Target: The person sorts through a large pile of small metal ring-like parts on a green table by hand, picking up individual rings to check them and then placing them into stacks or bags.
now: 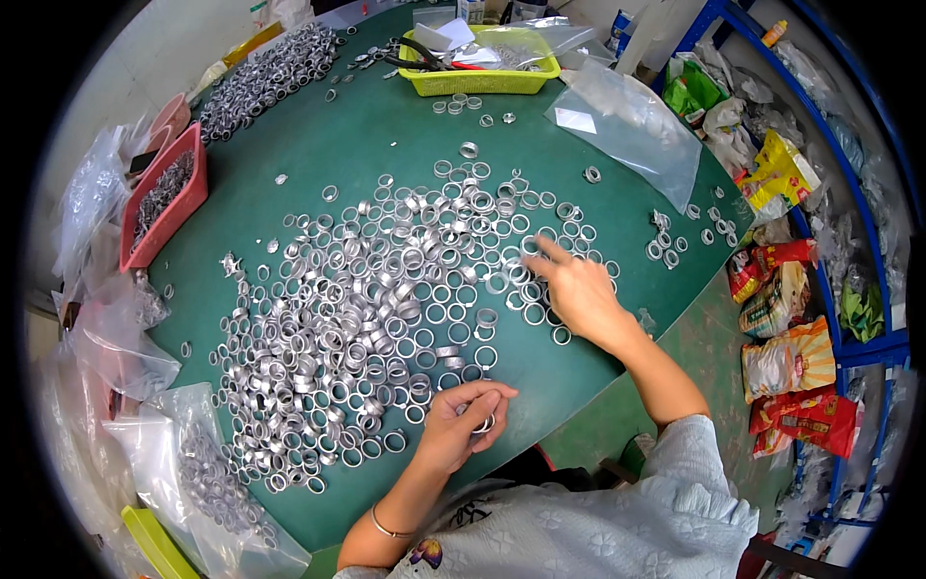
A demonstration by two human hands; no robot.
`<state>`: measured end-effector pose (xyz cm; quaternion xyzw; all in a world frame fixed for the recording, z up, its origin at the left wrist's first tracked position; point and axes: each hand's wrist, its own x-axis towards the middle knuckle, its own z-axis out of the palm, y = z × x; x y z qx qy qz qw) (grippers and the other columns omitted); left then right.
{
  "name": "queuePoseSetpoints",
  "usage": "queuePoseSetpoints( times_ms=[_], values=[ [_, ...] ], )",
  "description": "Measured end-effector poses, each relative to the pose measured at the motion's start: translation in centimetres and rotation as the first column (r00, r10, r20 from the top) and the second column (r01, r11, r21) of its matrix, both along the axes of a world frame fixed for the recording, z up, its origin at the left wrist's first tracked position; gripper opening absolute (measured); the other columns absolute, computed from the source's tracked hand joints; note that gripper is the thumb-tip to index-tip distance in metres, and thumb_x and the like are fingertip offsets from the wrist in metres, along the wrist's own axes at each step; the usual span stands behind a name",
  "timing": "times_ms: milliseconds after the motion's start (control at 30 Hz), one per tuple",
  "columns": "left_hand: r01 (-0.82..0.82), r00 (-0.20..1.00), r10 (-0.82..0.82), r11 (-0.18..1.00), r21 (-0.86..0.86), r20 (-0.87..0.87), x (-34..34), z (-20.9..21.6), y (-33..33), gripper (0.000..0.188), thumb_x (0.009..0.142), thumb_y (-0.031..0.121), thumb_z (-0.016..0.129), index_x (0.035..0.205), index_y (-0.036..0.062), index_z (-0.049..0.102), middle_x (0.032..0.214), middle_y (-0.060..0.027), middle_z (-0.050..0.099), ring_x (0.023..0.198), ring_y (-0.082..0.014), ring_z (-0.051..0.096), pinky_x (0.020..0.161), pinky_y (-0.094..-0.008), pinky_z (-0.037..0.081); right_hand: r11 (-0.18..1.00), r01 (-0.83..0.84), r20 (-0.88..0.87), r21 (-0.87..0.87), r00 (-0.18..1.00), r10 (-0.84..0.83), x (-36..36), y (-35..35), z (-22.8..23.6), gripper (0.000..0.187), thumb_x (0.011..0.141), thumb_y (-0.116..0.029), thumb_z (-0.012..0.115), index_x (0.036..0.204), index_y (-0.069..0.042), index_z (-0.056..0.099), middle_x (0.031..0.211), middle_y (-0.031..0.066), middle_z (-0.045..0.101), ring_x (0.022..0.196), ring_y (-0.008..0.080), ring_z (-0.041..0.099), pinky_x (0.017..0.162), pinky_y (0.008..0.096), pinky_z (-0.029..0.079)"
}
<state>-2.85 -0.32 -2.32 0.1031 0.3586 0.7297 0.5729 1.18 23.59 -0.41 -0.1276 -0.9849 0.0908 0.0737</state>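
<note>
Pink tray (164, 203) sits at the upper left of the frame, full of small dark metal bits too tiny to make out. Clear plastic bags (207, 482) crowd the lower left, one holding more silver rings, partly cut off by the rim. Across the middle, a huge heap of silver metal rings (367, 309) covers the green table (367, 135).

Near the lower centre, the left hand (458, 425) has its fingers curled shut around a ring (485, 423), though most of that ring is hidden behind the fingertips.

Right of centre, the right hand (579, 294) is stretched out with the index finger pointing onto the pile's edge, other fingers loosely open, gripping nothing.

A yellow basket (482, 72) sits top centre, and snack packets (791, 357) line the blue shelf (868, 343) at far right, blurred.
</note>
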Motion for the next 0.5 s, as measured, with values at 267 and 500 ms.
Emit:
queuePoseSetpoints(
  times_ms=[267, 500],
  values=[
    [0.024, 0.999, -0.023, 1.0, 0.007, -0.042, 0.0, 0.2, 0.4, 0.025, 0.092, 0.007, 0.049, 0.114, -0.0012, 0.057, 0.077, -0.0066, 0.055, 0.05, -0.0103, 0.046, 0.036, -0.0183, 0.028, 0.989, 0.109, -0.267, -0.097, 0.955, -0.131, -6.0, 4.1, -0.8, 0.015, 0.079, -0.005, 0.058, 0.093, -0.005, 0.064, 0.093, 0.0114, 0.06, 0.072, 0.0338, 0.061, 0.063, 0.0435, 0.048],
    [-0.044, 0.999, 0.044, 0.995, 0.095, 0.004, -0.5, -0.7, 0.1, 0.038, 0.092, 0.01, 0.051, 0.128, 0.0018, 0.045, 0.088, -0.0097, 0.059, 0.065, -0.0148, 0.058, 0.039, -0.0184, 0.038, 0.731, -0.159, -0.321, -0.664, 0.943, -0.087, -3.4, 3.0, -0.9, 0.012, 0.079, -0.012, 0.066, 0.084, -0.002, 0.065, 0.082, 0.0074, 0.06, 0.077, 0.0178, 0.057, 0.069, 0.0304, 0.045]
  ],
)
